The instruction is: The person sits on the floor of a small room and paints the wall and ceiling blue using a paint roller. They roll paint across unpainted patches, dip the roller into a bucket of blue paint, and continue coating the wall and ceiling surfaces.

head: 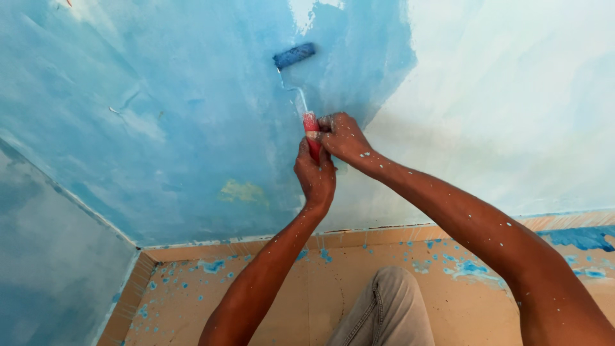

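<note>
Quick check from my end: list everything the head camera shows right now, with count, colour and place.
roller: one, blue sleeve, metal frame, red handle; against the wall, top centre.
wall: one, fresh blue on the left part, pale and unpainted on the right.
side wall: one, blue-grey, far left, meeting the wall at a corner.
floor: tan tiles with blue paint splatter, along the bottom.
knee: one, beige trousers, bottom centre.
left hand: closed around the lower handle, paint-flecked.
right hand: closed around the upper handle, paint-flecked.
</note>
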`<state>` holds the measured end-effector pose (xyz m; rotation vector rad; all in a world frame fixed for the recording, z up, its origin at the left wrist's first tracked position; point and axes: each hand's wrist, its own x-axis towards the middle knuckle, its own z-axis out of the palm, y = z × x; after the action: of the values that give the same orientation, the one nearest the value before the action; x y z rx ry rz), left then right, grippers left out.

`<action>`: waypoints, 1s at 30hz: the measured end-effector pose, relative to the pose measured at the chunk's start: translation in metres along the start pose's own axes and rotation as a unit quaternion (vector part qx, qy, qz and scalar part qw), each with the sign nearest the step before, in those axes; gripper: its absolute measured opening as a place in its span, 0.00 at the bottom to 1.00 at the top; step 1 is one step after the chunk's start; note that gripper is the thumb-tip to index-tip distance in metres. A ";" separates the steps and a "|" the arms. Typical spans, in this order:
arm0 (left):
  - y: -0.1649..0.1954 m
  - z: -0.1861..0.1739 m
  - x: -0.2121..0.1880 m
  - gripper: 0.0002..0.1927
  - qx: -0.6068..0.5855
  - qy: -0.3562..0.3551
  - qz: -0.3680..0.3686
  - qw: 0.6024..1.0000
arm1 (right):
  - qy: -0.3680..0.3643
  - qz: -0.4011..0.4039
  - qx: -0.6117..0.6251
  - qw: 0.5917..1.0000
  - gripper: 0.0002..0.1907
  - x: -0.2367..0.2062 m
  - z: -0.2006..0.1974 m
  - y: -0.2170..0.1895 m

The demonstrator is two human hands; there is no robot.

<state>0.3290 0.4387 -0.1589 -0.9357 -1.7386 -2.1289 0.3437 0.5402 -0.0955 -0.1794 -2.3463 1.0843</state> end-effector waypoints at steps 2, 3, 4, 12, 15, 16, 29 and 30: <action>0.005 -0.003 0.012 0.17 0.026 0.008 0.022 0.999 | 0.009 -0.014 0.015 1.000 0.11 0.006 0.000 -0.007; 0.008 -0.005 0.021 0.16 0.010 0.007 0.025 1.000 | 0.014 -0.021 0.002 1.000 0.12 0.017 -0.002 -0.013; 0.012 -0.007 0.031 0.14 -0.004 0.002 0.028 1.000 | 0.021 -0.025 -0.010 0.999 0.13 0.026 -0.005 -0.018; -0.001 -0.035 0.020 0.15 0.066 -0.037 0.009 0.997 | 0.032 -0.055 0.078 0.995 0.14 0.013 0.027 0.007; -0.014 -0.051 -0.001 0.14 0.139 -0.049 0.058 0.987 | 0.037 0.007 0.082 0.996 0.14 -0.015 0.056 0.021; -0.017 -0.054 -0.001 0.15 0.129 -0.055 0.050 0.989 | 0.038 0.005 0.109 0.993 0.14 -0.019 0.061 0.022; 0.009 -0.056 0.048 0.12 0.161 -0.063 0.135 0.976 | 0.083 -0.053 0.170 0.980 0.11 0.014 0.042 -0.014; 0.008 -0.060 0.039 0.13 0.164 -0.068 0.110 0.978 | 0.087 -0.052 0.168 0.980 0.11 0.003 0.051 -0.010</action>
<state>0.2836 0.3880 -0.1340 -1.1363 -1.8756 -1.6122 0.3155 0.5009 -0.1142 -0.0239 -1.9618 1.3349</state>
